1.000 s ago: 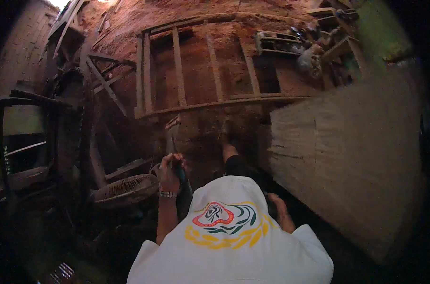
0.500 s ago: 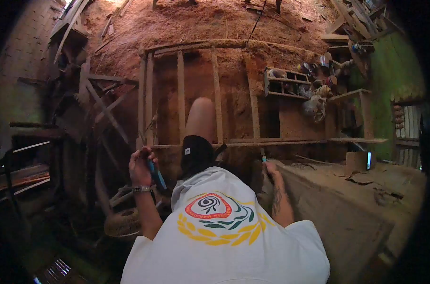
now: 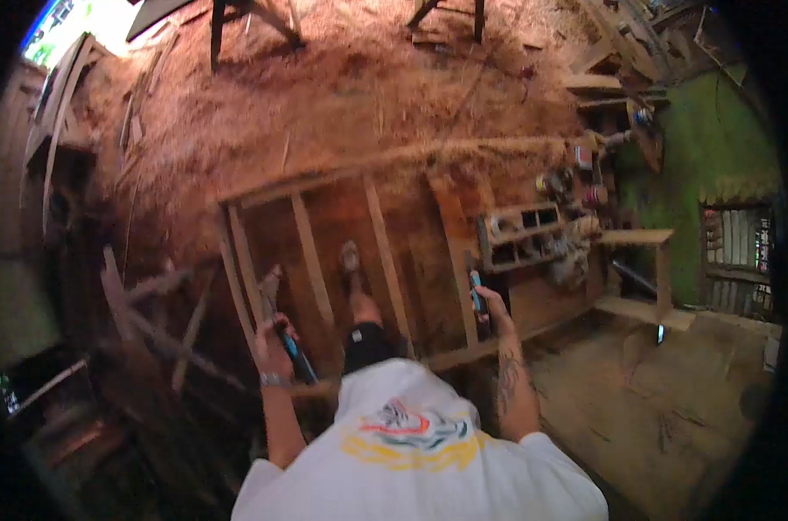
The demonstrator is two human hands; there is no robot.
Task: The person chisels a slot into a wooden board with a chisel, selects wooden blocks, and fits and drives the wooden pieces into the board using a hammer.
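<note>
Watching from afar, I see open floor beyond the far rail of a slatted wooden frame. The left hand wraps its fingers round a blue-gripped tool above the frame's left end; the right hand grips a blue-and-black tool — just short of a compartmented rack. Reddish shavings roughen the floor. Print on the white shirt is too blurred to read.

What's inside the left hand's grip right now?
The bare left hand grips a hammer-like tool with a blue-and-black handle. Its blurred head shows beyond the hand, and the handle's end on the near side; the stretch between is covered by the fingers.
</note>
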